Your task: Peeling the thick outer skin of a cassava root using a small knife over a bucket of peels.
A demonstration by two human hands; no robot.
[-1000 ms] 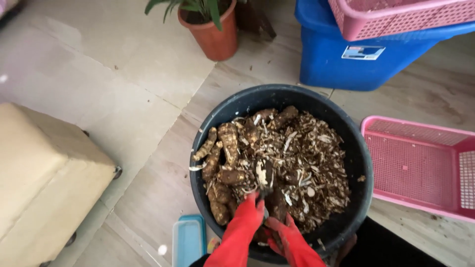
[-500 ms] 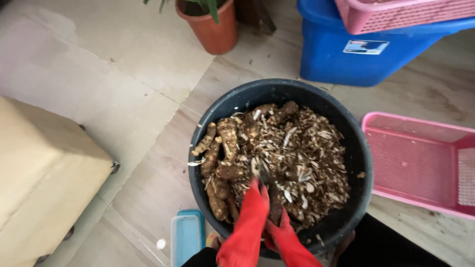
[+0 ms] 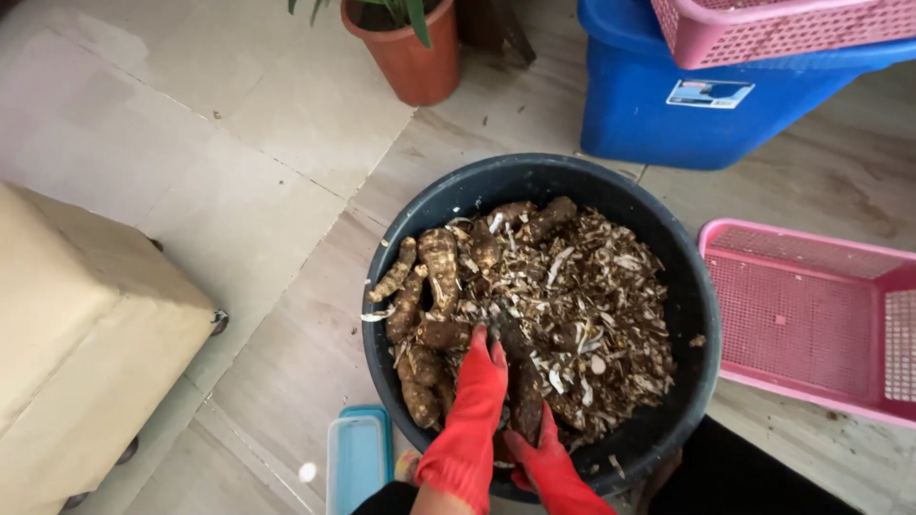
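Both hands wear red rubber gloves and reach into the round black tub from its near rim. The left hand (image 3: 474, 396) stretches forward with fingers extended, palm down, lying flat and loose on a brown root (image 3: 526, 401) among the peelings. The right hand (image 3: 546, 463) sits lower and closer, fingers curled around the near end of that same root, though how firmly it holds cannot be told, since the left wrist and the frame's bottom edge cut it off. The root lies between the two hands, pointing away toward the tub's middle. The black tub (image 3: 687, 315) is full of pale peel scraps, with unpeeled roots (image 3: 427, 286) heaped along its left wall. Just left of the tub's near side lies a light blue lid (image 3: 355, 463), partly cut off. To the right stands a pink basket (image 3: 811, 319); beyond, a blue bin (image 3: 649, 105) and a terracotta pot (image 3: 410, 57)
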